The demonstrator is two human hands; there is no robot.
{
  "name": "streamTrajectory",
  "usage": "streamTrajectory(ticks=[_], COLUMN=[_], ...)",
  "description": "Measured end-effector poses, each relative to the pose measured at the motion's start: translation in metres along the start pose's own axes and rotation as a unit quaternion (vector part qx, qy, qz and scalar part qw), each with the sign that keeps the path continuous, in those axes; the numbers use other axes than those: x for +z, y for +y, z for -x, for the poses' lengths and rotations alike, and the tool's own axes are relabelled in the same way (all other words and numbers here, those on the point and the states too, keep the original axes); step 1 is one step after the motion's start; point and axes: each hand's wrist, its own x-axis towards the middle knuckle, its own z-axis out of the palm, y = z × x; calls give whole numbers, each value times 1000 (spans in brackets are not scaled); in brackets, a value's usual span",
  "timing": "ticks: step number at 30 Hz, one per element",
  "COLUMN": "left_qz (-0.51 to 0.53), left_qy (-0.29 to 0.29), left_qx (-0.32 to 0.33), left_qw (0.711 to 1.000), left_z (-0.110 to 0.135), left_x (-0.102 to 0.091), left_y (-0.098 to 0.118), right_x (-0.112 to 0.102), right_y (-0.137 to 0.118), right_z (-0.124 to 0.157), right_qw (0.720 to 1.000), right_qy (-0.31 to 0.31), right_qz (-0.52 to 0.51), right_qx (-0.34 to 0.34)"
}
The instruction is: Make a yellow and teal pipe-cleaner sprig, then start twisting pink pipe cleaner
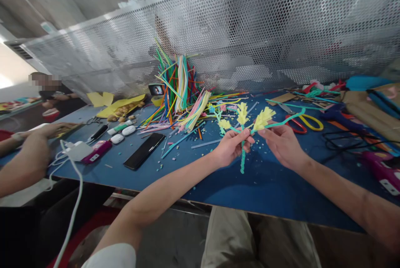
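Observation:
Over the blue table, my left hand (233,147) pinches the stem of a pipe-cleaner flower (243,114) with fluffy yellow blooms. Its twisted green stem (243,162) hangs down below my fingers. My right hand (286,145) is closed on a second yellow pipe-cleaner bloom (264,119), just right of the first. From that hand a loose green pipe cleaner (289,118) runs up to the right and bends at its end. A smaller yellow bloom (224,124) shows left of the stem. My fingers partly hide where the stems meet.
A big bundle of coloured pipe cleaners (181,89) stands against the perforated metal screen (250,31). Scissors (312,122) with red and yellow handles lie right. A black phone (144,151), power strip (97,151) and white cable (79,184) lie left, near a co-worker's arm (28,160).

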Motion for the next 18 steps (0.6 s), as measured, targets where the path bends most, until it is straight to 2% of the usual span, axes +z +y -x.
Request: streamTrajectory(ticks=[5, 10, 14, 18], left_qz=[-36, -56, -45, -7], left_qy=[-5, -27, -52, -78], left_qx=[21, 19, 0, -36], left_qw=[999, 998, 998, 996], left_z=[-5, -7, -5, -1], left_x=[-5, -9, -8, -4], left_y=[-2, -4, -3, -1], right_x=[-1, 0, 2, -1], right_y=[2, 3, 1, 2], right_z=[-2, 1, 3, 4], right_qw=[999, 997, 994, 993], right_qy=[-2, -48, -90, -104], right_qz=[-9, -25, -3, 31], right_qx=[30, 55, 56, 44])
